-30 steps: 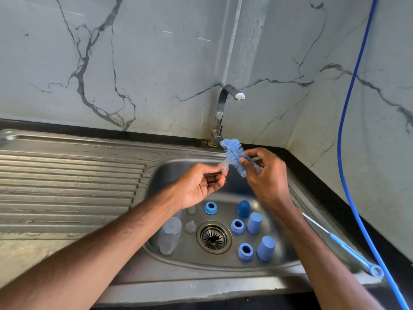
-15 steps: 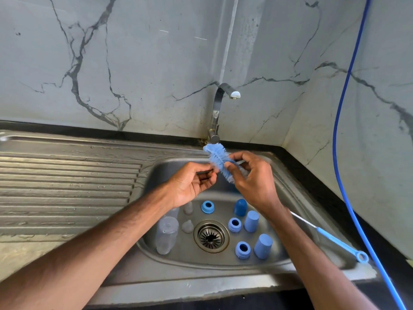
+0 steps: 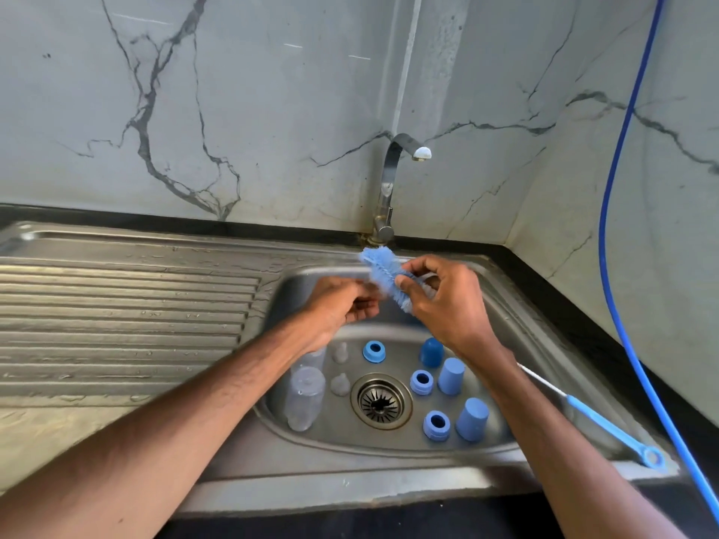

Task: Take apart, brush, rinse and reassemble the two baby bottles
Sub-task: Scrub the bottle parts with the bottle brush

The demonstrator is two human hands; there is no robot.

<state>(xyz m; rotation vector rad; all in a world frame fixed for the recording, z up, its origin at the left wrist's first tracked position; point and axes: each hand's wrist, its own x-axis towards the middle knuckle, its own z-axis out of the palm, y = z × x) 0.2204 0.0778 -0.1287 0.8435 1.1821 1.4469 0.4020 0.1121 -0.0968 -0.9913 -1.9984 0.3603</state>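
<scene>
Brush (image 3: 383, 272) nudged leftward; right hand (image 3: 447, 305) pinches fuzzy blue bristle head.

Home kitchen, sink corner.
Steel sink (image 3: 350, 462) with ribbed drainboard (image 3: 116, 313) to its left, set in a black counter (image 3: 576, 317); swan-neck tap (image 3: 389, 177) at the basin's back edge, strainer drain (image 3: 381, 400) in its floor. Marble-look walls (image 3: 272, 110) meet in a corner right of the tap, a blue hose (image 3: 604, 196) hanging down the right one. Blue caps (image 3: 450, 376) and rings (image 3: 436, 425) of baby bottles stand round the drain.
</scene>
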